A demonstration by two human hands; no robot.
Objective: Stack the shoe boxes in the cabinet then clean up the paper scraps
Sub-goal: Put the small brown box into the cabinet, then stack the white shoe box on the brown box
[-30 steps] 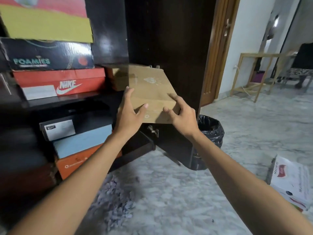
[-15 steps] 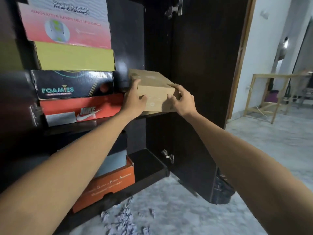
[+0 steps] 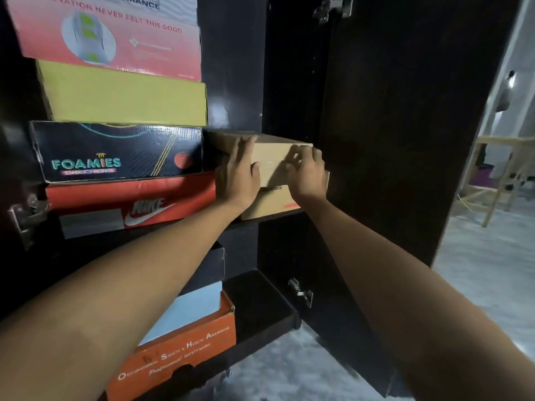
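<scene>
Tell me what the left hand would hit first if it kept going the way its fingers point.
The left hand already lies on the brown box; beyond, probably the dark cabinet back, though depth is unclear.

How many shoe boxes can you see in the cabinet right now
9. Upper shelf, left stack from top: pink box, yellow box, Foamies box, Nike box. Right: two brown boxes. Lower shelf: black, blue, orange. Others may be hidden.

Plain tan shoe box (image 3: 275,157), closed and level, atop another tan box (image 3: 269,202) on the dark cabinet (image 3: 390,125) shelf, beside the stacked branded boxes (image 3: 121,151)
</scene>
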